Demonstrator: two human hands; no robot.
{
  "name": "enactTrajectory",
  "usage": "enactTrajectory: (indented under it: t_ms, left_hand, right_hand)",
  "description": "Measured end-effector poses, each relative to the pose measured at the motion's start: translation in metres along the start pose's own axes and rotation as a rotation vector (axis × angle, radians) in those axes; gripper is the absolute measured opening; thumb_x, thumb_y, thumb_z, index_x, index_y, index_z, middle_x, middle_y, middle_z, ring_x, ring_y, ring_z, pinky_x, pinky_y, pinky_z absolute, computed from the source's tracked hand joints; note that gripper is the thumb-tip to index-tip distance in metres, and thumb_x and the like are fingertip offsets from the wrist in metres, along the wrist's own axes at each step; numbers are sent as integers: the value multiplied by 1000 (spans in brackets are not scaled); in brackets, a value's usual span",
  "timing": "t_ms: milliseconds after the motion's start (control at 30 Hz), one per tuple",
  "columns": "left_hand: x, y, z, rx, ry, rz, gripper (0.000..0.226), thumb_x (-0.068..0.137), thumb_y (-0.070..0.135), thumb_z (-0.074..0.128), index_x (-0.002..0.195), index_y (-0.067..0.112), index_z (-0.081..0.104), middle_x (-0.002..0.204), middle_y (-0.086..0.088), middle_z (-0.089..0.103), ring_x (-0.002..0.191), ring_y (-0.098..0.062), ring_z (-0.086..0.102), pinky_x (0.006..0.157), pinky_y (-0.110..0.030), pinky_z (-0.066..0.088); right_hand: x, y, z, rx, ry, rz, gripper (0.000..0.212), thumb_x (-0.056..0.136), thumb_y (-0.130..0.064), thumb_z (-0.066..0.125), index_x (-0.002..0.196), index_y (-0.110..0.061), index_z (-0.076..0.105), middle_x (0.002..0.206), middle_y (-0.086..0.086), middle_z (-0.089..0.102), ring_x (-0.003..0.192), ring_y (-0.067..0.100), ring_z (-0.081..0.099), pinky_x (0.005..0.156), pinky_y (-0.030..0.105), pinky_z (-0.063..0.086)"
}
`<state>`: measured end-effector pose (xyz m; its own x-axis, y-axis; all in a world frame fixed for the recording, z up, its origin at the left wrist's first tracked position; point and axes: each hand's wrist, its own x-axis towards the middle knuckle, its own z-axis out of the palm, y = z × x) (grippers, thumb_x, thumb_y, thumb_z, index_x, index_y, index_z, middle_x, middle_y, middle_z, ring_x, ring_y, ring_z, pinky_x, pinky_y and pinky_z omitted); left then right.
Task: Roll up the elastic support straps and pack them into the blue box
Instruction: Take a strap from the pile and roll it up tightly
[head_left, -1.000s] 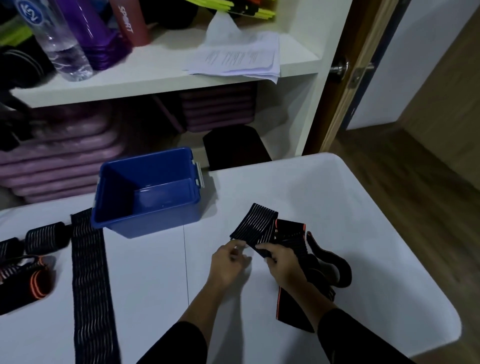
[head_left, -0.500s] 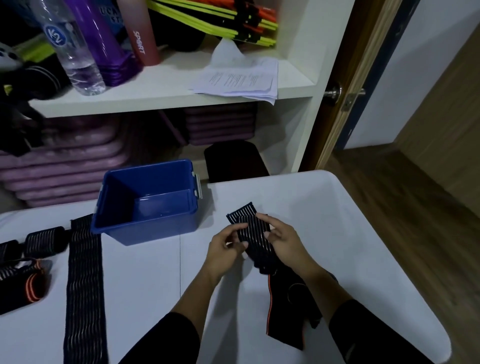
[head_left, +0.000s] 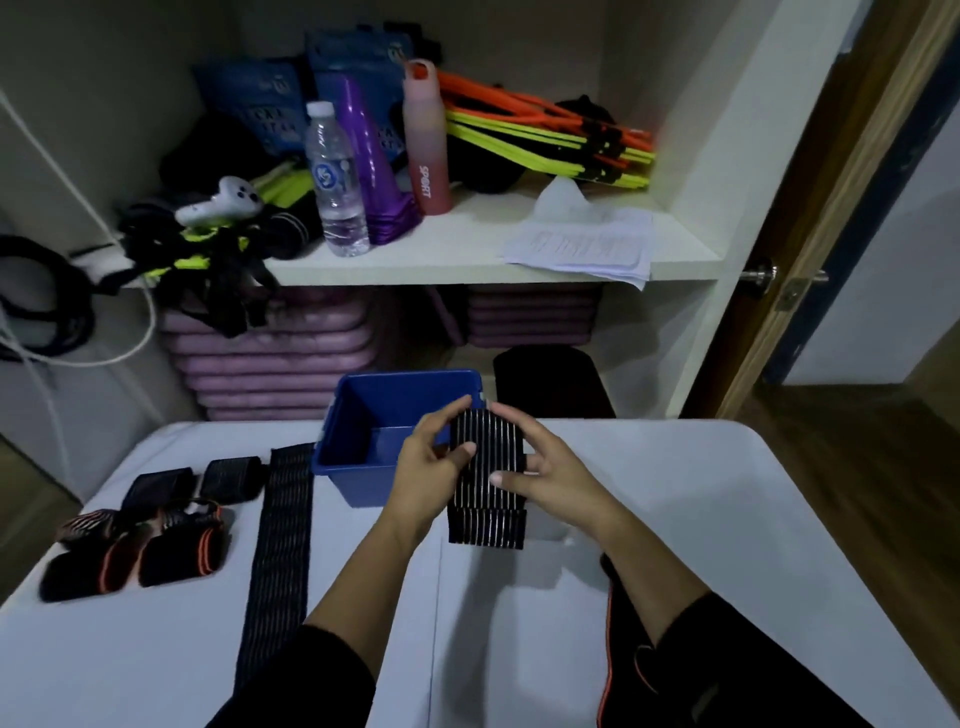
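Between both hands, strap (head_left: 485, 467) held upright, left hand (head_left: 428, 467) and right hand (head_left: 545, 478) pinching its edges

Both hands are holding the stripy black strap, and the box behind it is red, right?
Not quite: the box is blue, not red. The head view shows it, with the left hand and right hand both holding the stripy black strap.

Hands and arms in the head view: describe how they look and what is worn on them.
The left hand and right hand are bare: no gloves, and no rings or watch that I can see. The forearms are uncovered too. A black left sleeve and a black right sleeve begin near the elbows, plain, with no markings visible.
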<state>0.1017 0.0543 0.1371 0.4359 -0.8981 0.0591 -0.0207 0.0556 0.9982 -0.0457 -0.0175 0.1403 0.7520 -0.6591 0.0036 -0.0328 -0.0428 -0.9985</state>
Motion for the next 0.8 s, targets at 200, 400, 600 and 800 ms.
enactTrajectory:
  t_ms: [200, 400, 600, 800]
  left_hand:
    - [-19, 34, -71, -145, 82, 31, 50, 87, -3, 56, 128, 26, 53, 116, -4, 64, 97, -11, 66, 74, -24, 54]
    - [-54, 57, -146, -80, 42, 63, 62, 77, -10, 63, 127, 26, 55, 122, -6, 63, 107, -25, 63, 84, -36, 54]
    - [-73, 61, -204, 5, 82, 26, 78, 74, -16, 64, 133, 31, 47, 131, -2, 55, 111, -18, 61, 80, -28, 54]
    - [-72, 55, -241, -27, 172, 12, 67, 78, -14, 61, 130, 27, 51, 114, -9, 66, 99, -24, 67, 74, -29, 55]
  right_hand:
    - [38, -35, 62, 8, -112, -81, 78, 82, 12, 60, 141, -34, 35, 126, -9, 55, 110, 17, 62, 89, 37, 55]
    - [70, -49, 131, 58, -189, -105, 77, 84, 8, 60, 140, -37, 34, 125, -9, 57, 110, 18, 62, 91, 38, 53]
    - [82, -58, 184, 74, -330, -60, 86, 79, 6, 68, 144, -37, 30, 117, -9, 63, 110, 16, 63, 92, 37, 53]
    - [88, -58, 220, -33, -402, -80, 72, 76, 5, 71, 132, -35, 49, 131, -1, 57, 116, 15, 59, 91, 38, 55]
